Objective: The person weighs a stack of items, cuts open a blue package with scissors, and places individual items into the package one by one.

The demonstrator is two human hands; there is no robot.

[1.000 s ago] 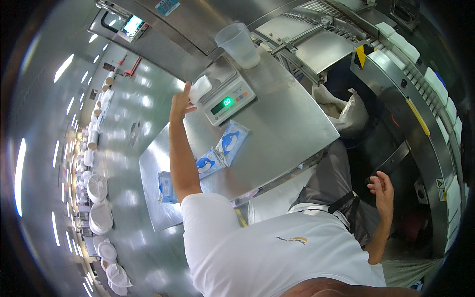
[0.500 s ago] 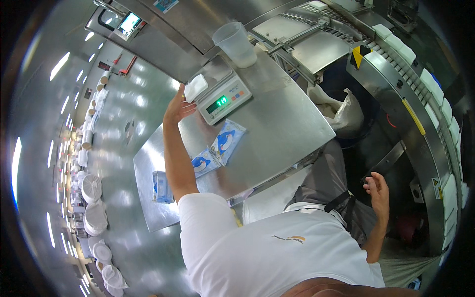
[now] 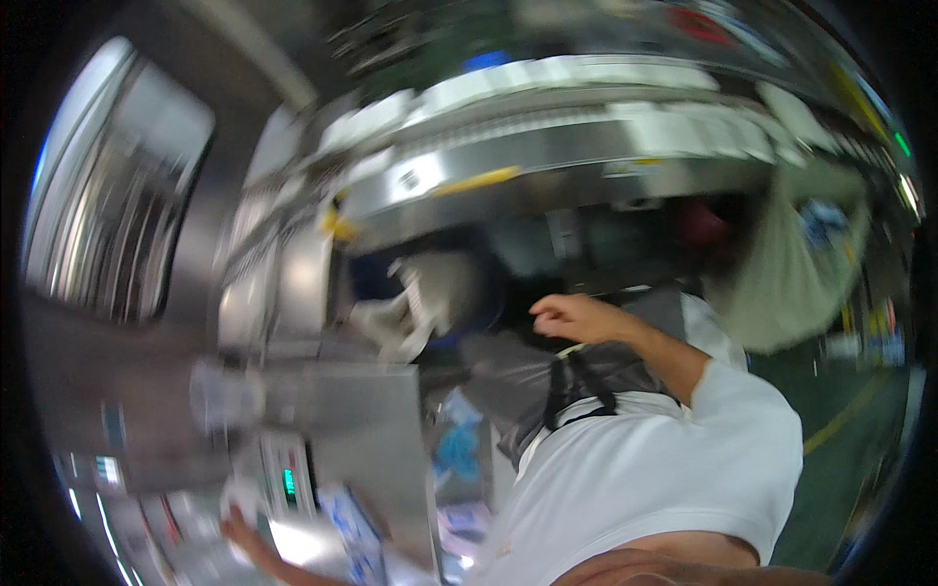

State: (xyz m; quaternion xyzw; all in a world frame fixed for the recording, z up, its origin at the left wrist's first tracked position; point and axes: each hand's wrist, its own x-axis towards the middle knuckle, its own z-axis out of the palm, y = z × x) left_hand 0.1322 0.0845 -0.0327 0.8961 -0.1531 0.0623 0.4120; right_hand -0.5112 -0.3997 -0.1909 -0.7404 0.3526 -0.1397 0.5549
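Note:
The picture is smeared by motion. At the lower left, my left hand (image 3: pixel 233 529) is against a white, soft-looking piece (image 3: pixel 240 494) beside the scale; blur hides how its fingers lie. The scale (image 3: pixel 280 464) has a lit green display and stands on a steel table (image 3: pixel 376 430). A clear plastic jug (image 3: pixel 227 396) is just beyond it. Blue-and-white printed packets (image 3: pixel 352 532) lie on the table near my left forearm. My right hand (image 3: pixel 572 318) hovers in front of my waist, its fingers loosely bent and apart, with nothing visible in it.
A curved conveyor (image 3: pixel 489 161) carrying white pieces runs across the far side. Below it is a dark bin (image 3: pixel 484 293) with a pale liner bag (image 3: pixel 430 293). A large pale sack (image 3: pixel 796 264) hangs at the right. Steel machine panels (image 3: pixel 88 381) stand at the left.
My view has swung to the right, so table and scale now sit at the lower left and the conveyor spans the top. My left hand is still by the white piece.

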